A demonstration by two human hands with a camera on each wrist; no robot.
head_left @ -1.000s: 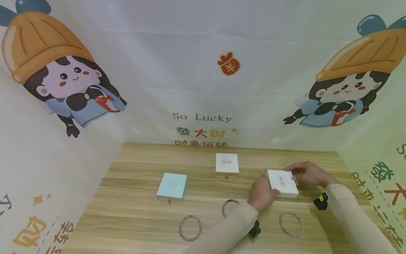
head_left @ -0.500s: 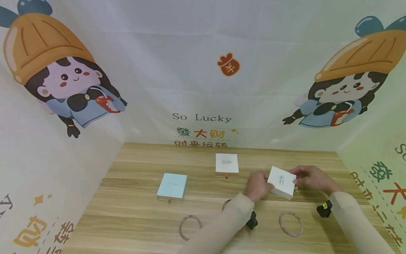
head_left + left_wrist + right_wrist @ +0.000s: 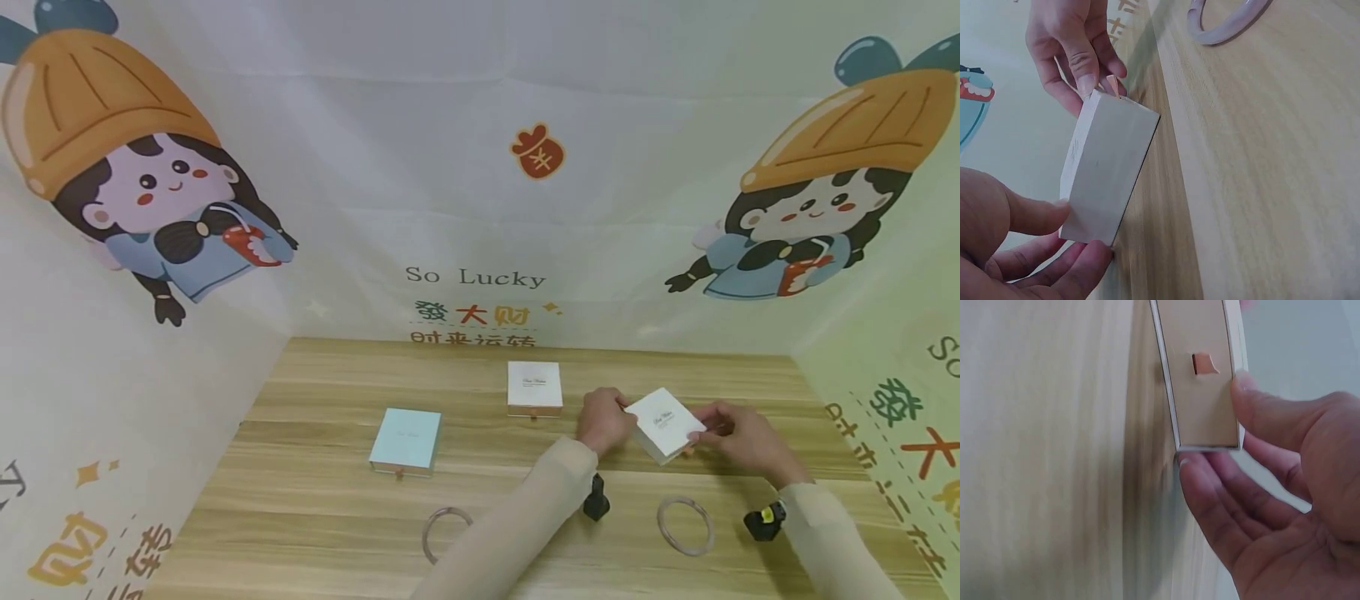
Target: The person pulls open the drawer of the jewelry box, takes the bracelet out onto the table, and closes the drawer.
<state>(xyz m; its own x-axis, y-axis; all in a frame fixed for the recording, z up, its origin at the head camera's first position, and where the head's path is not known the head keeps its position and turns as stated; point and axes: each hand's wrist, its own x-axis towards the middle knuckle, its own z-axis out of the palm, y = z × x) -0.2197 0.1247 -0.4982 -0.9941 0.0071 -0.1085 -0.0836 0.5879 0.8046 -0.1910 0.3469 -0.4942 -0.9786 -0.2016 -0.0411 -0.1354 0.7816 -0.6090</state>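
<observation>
A white drawer-style gift box [image 3: 665, 421] with dark lettering on its lid is held between both hands, turned at an angle close over the table. My left hand [image 3: 604, 422] pinches its left corner, thumb on the upper edge and fingers beneath, as the left wrist view shows. At the opposite corner my right hand [image 3: 746, 439] grips it with the thumb on top and fingertips underneath. The right wrist view shows the pinkish drawer front [image 3: 1200, 406] with an orange ribbon pull tab [image 3: 1205, 364]; the drawer sits inside its sleeve.
Another white box [image 3: 534, 386] stands further back, a light blue box [image 3: 406, 440] to its left. Nearer lie two pale purple bangles, one right [image 3: 681, 500] and one left [image 3: 448, 510], partly behind my left sleeve. A printed cloth backdrop [image 3: 420, 167] rises behind the wooden table [image 3: 337, 392].
The held box has turned clockwise, its lettering swinging from upright towards level. My left hand moved away from me, my right hand slightly nearer. A third bangle is now hidden behind my left sleeve.
</observation>
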